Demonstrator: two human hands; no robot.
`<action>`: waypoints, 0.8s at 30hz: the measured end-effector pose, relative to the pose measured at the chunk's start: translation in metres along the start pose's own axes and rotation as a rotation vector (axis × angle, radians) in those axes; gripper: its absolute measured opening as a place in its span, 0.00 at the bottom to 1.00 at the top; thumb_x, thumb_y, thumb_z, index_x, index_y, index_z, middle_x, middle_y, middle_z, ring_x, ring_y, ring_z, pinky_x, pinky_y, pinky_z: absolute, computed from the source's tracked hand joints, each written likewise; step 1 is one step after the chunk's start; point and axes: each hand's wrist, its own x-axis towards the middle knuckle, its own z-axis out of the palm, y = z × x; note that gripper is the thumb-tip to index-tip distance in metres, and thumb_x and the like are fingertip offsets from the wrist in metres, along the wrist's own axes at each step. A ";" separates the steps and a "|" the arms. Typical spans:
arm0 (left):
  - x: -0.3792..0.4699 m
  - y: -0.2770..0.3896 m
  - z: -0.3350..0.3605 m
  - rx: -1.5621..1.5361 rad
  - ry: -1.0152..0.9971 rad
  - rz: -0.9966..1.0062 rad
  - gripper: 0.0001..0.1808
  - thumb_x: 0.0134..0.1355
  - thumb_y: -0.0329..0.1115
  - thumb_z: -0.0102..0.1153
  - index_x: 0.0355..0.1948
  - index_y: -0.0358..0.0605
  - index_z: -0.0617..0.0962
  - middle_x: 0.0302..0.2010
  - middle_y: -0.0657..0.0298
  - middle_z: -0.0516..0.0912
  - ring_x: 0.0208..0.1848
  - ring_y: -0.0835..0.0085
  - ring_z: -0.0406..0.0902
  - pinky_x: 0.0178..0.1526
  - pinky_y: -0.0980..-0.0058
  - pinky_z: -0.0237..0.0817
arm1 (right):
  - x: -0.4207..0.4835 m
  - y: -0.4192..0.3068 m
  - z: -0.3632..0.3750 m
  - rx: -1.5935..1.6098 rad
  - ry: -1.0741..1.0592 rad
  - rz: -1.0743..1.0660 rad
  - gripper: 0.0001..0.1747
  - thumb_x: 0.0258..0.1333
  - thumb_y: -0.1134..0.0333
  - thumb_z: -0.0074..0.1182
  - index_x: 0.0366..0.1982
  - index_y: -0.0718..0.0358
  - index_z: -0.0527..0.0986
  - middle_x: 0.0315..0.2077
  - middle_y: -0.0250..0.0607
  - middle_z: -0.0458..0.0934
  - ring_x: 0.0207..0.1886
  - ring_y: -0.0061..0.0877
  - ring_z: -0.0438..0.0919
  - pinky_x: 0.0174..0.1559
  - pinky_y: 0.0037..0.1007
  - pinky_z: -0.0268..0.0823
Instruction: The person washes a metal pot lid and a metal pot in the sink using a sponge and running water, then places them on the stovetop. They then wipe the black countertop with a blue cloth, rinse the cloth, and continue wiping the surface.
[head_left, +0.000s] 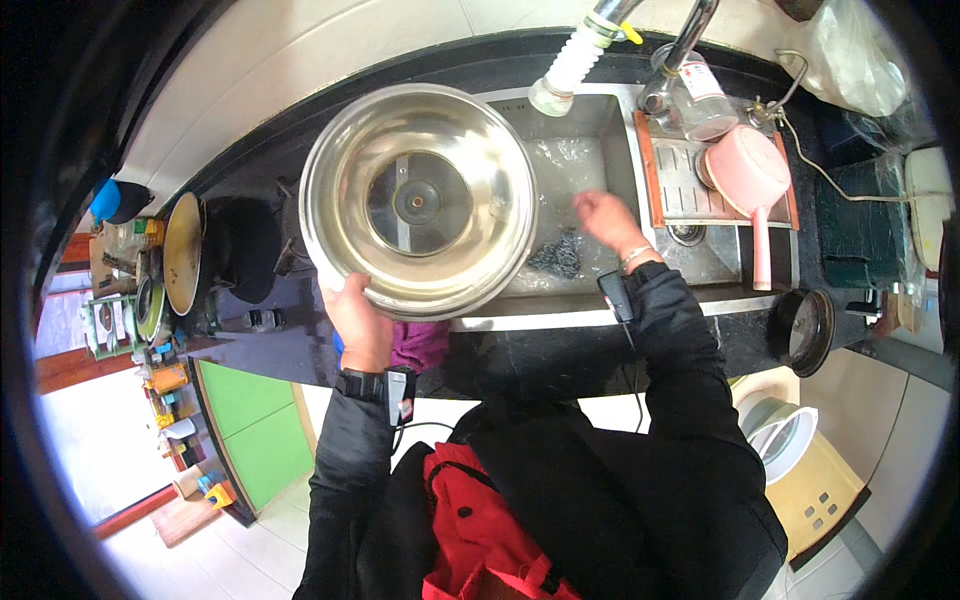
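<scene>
My left hand (358, 319) grips the near left rim of a glass pot lid with a wide steel ring (337, 217), thumb on top. The lid is raised, its round knob (417, 202) seen at the centre, and it covers the sink's left part. My right hand (606, 221) is over the sink basin (619, 142), fingers curled, with nothing plain to see in it. A dark steel-wool scourer (559, 255) lies in the water left of that hand. Above the basin hangs a white flexible faucet hose (570, 71).
On a slatted steel rack (675, 180) at the right stand a pink dipper (750, 172) and a clear plastic bottle (705, 112). A dark round pan or lid (811, 332) leans at the counter's right edge. A purple cloth (420, 346) lies by my left hand; pans (182, 253) stand farther left.
</scene>
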 end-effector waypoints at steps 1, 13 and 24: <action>0.001 -0.004 -0.002 -0.003 -0.008 -0.026 0.30 0.52 0.16 0.46 0.59 0.38 0.72 0.54 0.57 0.79 0.55 0.64 0.77 0.60 0.66 0.67 | -0.003 -0.010 -0.018 0.095 0.163 0.056 0.15 0.66 0.60 0.51 0.49 0.59 0.79 0.34 0.51 0.85 0.43 0.46 0.83 0.48 0.42 0.73; -0.006 -0.086 -0.007 -0.273 0.025 -0.587 0.28 0.54 0.21 0.48 0.59 0.45 0.71 0.55 0.53 0.77 0.58 0.52 0.75 0.63 0.51 0.67 | 0.023 -0.060 -0.155 -0.081 0.686 -0.300 0.24 0.63 0.60 0.57 0.59 0.57 0.74 0.51 0.49 0.77 0.52 0.46 0.77 0.57 0.41 0.68; -0.016 -0.080 0.011 -0.296 -0.010 -0.496 0.28 0.54 0.19 0.46 0.58 0.46 0.71 0.54 0.53 0.77 0.57 0.55 0.75 0.63 0.52 0.66 | 0.024 -0.054 -0.133 -0.103 0.677 -0.383 0.07 0.59 0.73 0.57 0.40 0.58 0.78 0.40 0.47 0.78 0.48 0.46 0.76 0.51 0.42 0.69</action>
